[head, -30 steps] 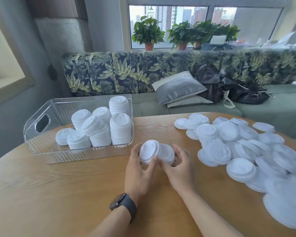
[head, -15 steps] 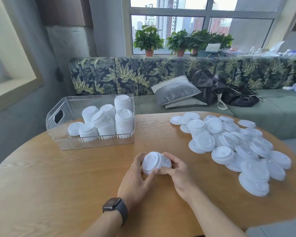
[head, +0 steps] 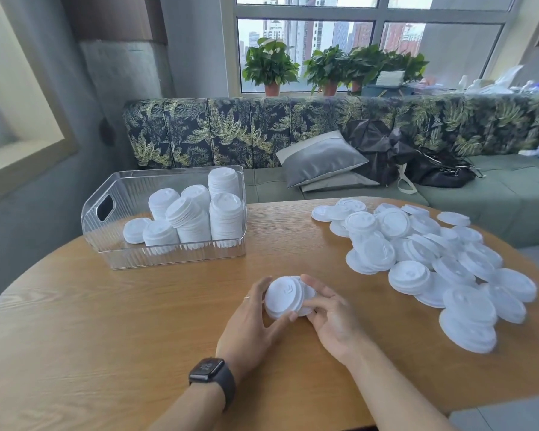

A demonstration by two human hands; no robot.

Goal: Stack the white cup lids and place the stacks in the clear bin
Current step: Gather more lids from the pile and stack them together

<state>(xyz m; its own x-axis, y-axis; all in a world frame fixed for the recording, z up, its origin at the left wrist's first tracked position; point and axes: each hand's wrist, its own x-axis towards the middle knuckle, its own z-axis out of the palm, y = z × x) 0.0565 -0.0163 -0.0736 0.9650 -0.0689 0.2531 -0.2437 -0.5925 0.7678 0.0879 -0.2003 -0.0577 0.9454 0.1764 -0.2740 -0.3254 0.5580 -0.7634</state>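
Both hands hold a short stack of white cup lids point(head: 284, 295) on its side just above the wooden table point(head: 106, 337). My left hand point(head: 252, 325), with a watch on the wrist, grips the stack from the left. My right hand point(head: 330, 315) grips it from the right. The clear bin point(head: 168, 258) stands at the back left of the table and holds several stacks of lids point(head: 224, 219). A loose pile of white lids point(head: 423, 259) covers the right side of the table.
A sofa point(head: 293, 132) with leaf-print back runs behind the table, with grey cushions point(head: 321, 160) and a black bag point(head: 436, 169) on it. Potted plants point(head: 271, 66) stand on the window sill.
The two groups of lids in my hands have been pushed together into one stack. The view has pulled back and up, so the table and bin look farther away.
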